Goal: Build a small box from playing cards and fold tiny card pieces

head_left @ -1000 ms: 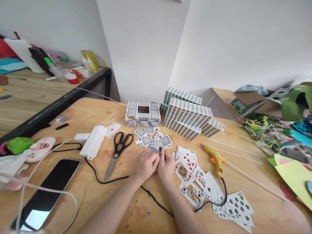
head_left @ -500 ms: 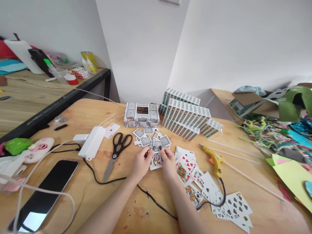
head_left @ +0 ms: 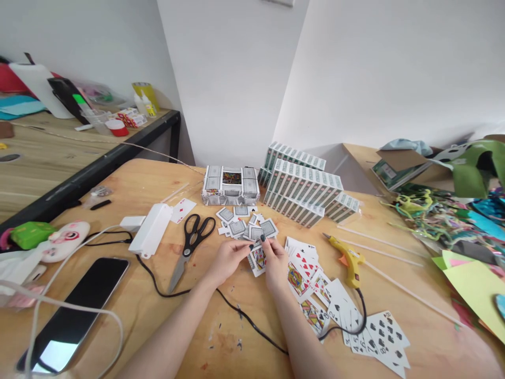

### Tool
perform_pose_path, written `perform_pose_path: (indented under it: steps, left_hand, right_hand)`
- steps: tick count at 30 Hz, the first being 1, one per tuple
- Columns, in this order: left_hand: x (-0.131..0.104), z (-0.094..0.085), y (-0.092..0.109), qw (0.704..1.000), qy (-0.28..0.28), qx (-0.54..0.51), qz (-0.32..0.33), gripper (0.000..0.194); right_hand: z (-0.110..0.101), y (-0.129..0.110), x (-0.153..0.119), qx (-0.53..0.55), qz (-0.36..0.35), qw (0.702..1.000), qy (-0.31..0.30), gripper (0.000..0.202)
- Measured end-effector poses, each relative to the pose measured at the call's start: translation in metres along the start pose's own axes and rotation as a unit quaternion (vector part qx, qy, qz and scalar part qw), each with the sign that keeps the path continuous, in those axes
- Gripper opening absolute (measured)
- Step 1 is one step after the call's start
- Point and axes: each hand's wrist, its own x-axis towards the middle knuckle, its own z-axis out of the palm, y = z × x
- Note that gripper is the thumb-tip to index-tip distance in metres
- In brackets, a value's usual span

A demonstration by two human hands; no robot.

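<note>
Between my hands is a face card [head_left: 258, 261], tilted, its picture side toward me and its top edge folded or overlapped by a patterned piece. My right hand [head_left: 274, 259] pinches it at the right side. My left hand [head_left: 232, 258] has its fingers pressed together at the card's upper left edge. Just beyond my fingers lies a loose pile of cut card pieces [head_left: 237, 228], mostly backs up. Behind the pile stands a box-like piece built from cards [head_left: 231, 185]. Fanned playing cards [head_left: 303, 263] lie right of my right hand.
Black-handled scissors [head_left: 191, 245], a white adapter [head_left: 150, 230] and a phone [head_left: 74, 310] lie on the left. At the right are a yellow glue gun [head_left: 347, 258] and glue sticks [head_left: 382, 250]; stacked card boxes [head_left: 302, 187] stand behind. A black cord [head_left: 246, 319] crosses near my forearms.
The face card has tilted and shifted slightly right with my right hand. My left hand has turned, its fingers now pointing more to the right.
</note>
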Motion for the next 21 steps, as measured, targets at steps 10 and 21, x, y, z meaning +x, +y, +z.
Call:
perform_pose_path:
  steps: [10, 21]
  left_hand:
    - [-0.0002, -0.004, 0.0, 0.983, -0.132, -0.123, -0.025, 0.032]
    - [0.0019, -0.0062, -0.0085, 0.981, -0.129, -0.135, -0.041, 0.027]
  right_hand:
    - [-0.0013, 0.0023, 0.0031, 0.122, 0.092, 0.988, -0.009, 0.032]
    - [-0.0034, -0.0023, 0.0061, 0.12, 0.099, 0.987, -0.037, 0.032]
